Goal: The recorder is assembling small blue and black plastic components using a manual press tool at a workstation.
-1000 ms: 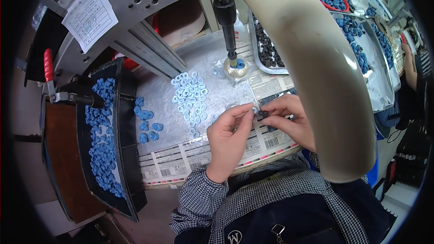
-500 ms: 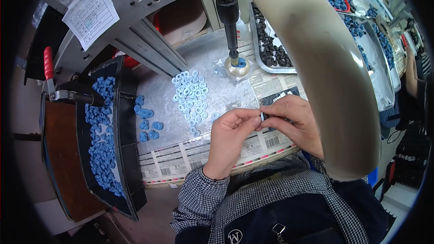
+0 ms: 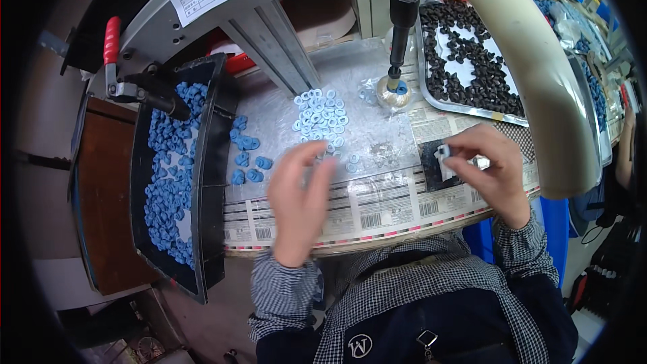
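Note:
My left hand (image 3: 298, 195), smeared by motion, hangs over the front of the metal plate (image 3: 384, 138). Its thumb and forefinger look apart, with the tips close to the pale blue rings (image 3: 323, 116) spread there; I make out nothing held. My right hand (image 3: 490, 165) pinches a small pale blue piece (image 3: 444, 152) between thumb and fingertips. That piece is over a dark square pad (image 3: 430, 170) with something whitish on it, partly hidden by the fingers. Several blue rubber-like parts (image 3: 248, 143) lie left of the rings.
A black bin (image 3: 214, 182) of blue parts stands at left. Behind is a press rod (image 3: 403, 20) above a round base (image 3: 393, 98). A metal tray (image 3: 465, 109) of dark pieces sits back right, beside a thick cream tube (image 3: 539, 47). A red-handled clamp (image 3: 112, 40) juts at left.
My hands have come apart from the small piece held between them. The left moved left toward the rings; the right moved right over the dark pad. The whole view has shifted.

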{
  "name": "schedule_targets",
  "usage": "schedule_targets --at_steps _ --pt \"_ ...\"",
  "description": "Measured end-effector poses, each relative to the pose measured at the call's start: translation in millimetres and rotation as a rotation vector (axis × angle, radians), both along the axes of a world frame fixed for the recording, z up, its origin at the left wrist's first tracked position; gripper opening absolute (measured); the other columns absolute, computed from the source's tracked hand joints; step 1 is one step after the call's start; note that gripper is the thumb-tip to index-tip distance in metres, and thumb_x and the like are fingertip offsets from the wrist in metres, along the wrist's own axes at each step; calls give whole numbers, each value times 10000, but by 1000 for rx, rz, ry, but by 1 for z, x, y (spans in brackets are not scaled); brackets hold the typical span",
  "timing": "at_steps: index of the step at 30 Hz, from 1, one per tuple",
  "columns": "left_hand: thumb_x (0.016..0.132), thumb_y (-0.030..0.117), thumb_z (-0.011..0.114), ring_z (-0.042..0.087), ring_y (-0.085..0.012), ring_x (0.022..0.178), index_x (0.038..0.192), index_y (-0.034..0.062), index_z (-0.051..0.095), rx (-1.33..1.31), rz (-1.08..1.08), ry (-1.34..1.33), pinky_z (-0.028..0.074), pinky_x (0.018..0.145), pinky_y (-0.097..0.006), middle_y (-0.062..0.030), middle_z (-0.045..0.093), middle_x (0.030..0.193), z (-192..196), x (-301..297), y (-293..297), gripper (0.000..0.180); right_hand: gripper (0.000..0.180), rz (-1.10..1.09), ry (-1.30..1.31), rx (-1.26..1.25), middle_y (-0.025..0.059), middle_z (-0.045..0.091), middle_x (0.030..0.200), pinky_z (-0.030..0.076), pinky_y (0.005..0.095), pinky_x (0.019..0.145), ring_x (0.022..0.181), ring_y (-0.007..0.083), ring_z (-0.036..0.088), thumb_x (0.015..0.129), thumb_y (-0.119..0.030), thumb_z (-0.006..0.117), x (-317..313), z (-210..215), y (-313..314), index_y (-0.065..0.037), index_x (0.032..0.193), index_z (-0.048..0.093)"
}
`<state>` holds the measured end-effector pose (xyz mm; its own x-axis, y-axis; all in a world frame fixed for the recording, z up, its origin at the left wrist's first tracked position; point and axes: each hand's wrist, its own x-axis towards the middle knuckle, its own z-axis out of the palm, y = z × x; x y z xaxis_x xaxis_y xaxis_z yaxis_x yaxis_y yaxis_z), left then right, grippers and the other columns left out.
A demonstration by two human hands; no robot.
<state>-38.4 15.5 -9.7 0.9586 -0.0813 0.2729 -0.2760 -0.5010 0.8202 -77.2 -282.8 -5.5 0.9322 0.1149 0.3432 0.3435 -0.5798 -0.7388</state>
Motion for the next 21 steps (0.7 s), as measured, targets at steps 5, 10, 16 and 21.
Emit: schedule_targets --at_steps 5,10,16,21 --pt "868 73 724 621 -306 1038 1063 24 709 794 147 -241 474 924 -390 -119 706 1081 4 21 77 202 259 -39 -73 -37 56 637 875 521 239 713 785 113 633 820 39 753 6 6 -23 12 1074 706" --pt "939 85 663 669 -259 971 1125 25 694 282 92 -5 503 871 -341 -147 702 1143 0 21 56 198 232 -95 2 -34 51 636 875 515 240 709 776 110 620 848 14 747 4 12 -23 4 1076 706" --pt "1047 141 546 688 -255 1070 1293 7 569 -1134 -417 490 553 919 -316 -205 611 1332 -12 -1 6 281 234 -65 -3 -92 62 650 880 521 254 707 775 126 637 843 18 751 -3 10 -27 7 1072 704" --pt "1039 130 554 685 -261 1088 1287 10 561 -1207 -506 578 555 931 -320 -214 599 1346 -21 -6 -19 276 222 -77 11 -146 83 659 865 524 278 644 710 164 654 830 -29 763 -5 21 -23 -4 1046 715"
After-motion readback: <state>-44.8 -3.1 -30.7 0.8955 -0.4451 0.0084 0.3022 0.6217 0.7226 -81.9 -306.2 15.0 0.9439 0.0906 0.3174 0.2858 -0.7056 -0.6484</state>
